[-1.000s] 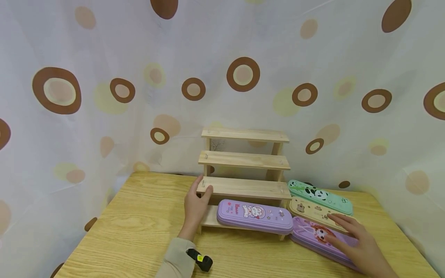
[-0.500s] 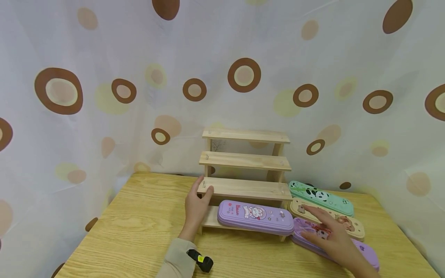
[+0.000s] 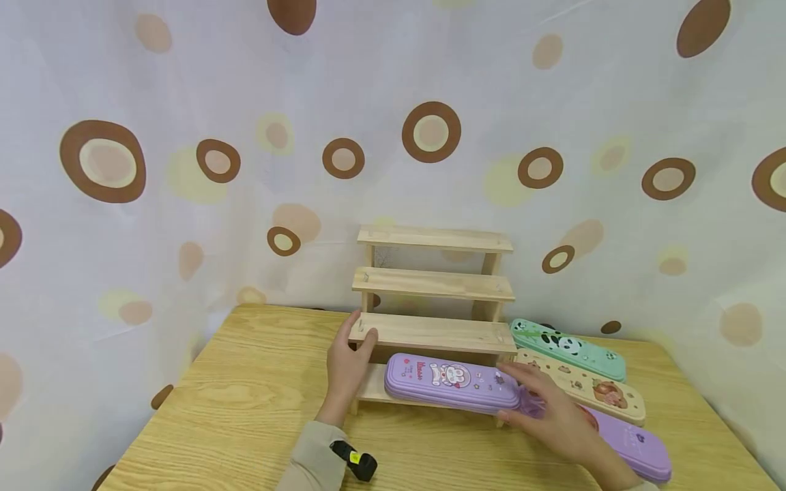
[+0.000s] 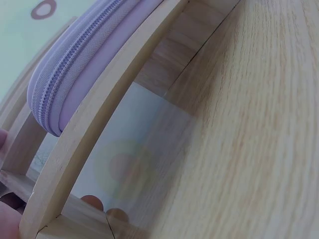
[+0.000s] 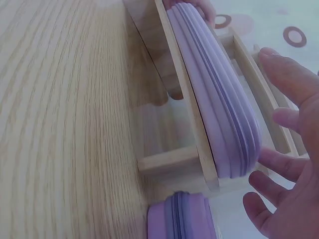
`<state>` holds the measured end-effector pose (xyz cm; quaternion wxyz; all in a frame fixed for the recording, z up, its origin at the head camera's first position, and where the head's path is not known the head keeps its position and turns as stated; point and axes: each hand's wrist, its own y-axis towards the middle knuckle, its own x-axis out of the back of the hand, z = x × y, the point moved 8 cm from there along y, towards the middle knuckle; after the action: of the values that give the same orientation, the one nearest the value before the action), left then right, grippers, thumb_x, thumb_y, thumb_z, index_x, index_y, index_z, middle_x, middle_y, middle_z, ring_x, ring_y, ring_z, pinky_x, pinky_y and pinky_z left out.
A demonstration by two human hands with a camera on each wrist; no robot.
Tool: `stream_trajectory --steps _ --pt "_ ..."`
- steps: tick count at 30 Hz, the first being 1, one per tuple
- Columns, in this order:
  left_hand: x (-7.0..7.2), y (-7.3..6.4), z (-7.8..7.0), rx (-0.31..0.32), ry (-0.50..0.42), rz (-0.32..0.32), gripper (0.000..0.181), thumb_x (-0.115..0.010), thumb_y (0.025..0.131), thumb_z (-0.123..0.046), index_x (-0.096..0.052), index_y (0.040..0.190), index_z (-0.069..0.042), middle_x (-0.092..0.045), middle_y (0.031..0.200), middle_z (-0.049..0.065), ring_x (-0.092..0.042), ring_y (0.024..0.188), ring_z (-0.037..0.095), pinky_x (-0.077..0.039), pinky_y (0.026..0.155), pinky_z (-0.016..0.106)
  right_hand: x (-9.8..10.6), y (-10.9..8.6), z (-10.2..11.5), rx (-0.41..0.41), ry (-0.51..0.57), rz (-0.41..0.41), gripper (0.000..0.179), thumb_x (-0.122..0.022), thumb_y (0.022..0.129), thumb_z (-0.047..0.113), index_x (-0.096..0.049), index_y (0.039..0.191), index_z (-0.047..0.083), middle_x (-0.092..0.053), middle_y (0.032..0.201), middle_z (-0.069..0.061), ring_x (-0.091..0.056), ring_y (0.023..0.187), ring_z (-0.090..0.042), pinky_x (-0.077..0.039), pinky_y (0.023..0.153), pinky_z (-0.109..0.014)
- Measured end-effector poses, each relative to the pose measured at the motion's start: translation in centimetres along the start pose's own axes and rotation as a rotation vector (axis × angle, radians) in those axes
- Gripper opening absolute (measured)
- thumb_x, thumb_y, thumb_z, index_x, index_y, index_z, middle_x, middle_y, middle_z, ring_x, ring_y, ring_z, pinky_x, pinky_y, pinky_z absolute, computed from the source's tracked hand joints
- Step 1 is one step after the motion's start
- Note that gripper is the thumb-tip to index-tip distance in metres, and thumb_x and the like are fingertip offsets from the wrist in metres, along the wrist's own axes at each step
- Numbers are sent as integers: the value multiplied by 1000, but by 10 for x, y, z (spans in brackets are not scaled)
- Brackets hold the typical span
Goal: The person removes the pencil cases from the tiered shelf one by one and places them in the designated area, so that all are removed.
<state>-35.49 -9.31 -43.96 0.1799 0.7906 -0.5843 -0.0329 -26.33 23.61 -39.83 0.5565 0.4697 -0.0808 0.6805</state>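
A light purple zippered pencil case (image 3: pixel 451 382) with a cartoon rabbit lies on the bottom step of a wooden stepped shelf (image 3: pixel 430 331). Its right end sticks out past the step. My left hand (image 3: pixel 346 365) holds the left end of the second step, thumb on top of the board. Around the right end of the case, my right hand (image 3: pixel 555 419) has its fingers spread, thumb at the front and fingertips right at the case end in the right wrist view. A second purple pencil case (image 3: pixel 635 443) lies under my right hand, partly hidden by it.
A cream pencil case (image 3: pixel 589 385) with bears and a green panda pencil case (image 3: pixel 568 348) lie right of the shelf on the wood-grain table (image 3: pixel 245 409). Behind stands a dotted curtain (image 3: pixel 276 170). A dark wrist camera (image 3: pixel 356 460) sits on my left sleeve.
My right hand has moved left, from over the cream and lower purple cases to the right end of the rabbit case. My left hand and the shelf have stayed in place.
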Motion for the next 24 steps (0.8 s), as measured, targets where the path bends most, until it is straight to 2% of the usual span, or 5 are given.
stream_trajectory --steps 6,9,13,16,24 --pt "0 0 1 4 -5 -3 54 -67 94 -32 -52 144 -16 -49 147 6 -41 136 31 -38 107 54 -12 8 1 46 8 0 64 -83 81 25 -58 139 16 -52 139 -10 -43 128 -25 -24 103 -11" --pt "0 0 0 1 -9 -8 54 -68 94 -31 -53 144 -16 -50 146 7 -43 135 32 -39 106 54 -18 12 -3 19 16 21 63 -82 81 28 -59 138 16 -52 139 -12 -42 129 -34 -26 113 -39" --pt "0 0 1 3 -8 -4 54 -68 94 -31 -52 144 -16 -50 146 7 -42 136 32 -37 108 55 -26 17 -6 -6 3 37 63 -82 80 35 -60 137 19 -53 138 -14 -42 128 -43 -24 102 -72" --pt "-1 1 2 16 -10 5 55 -68 94 -32 -52 144 -17 -49 147 4 -39 138 30 -35 110 54 -31 20 -7 -12 -25 30 63 -82 79 39 -61 136 22 -53 137 -13 -44 126 -41 -29 100 -69" --pt "-2 0 3 25 -11 13 55 -67 94 -32 -51 145 -19 -48 148 2 -37 139 28 -32 112 52 -41 23 -10 -7 -79 25 71 -86 73 39 -60 138 23 -50 137 -20 -38 123 -45 -13 100 -76"
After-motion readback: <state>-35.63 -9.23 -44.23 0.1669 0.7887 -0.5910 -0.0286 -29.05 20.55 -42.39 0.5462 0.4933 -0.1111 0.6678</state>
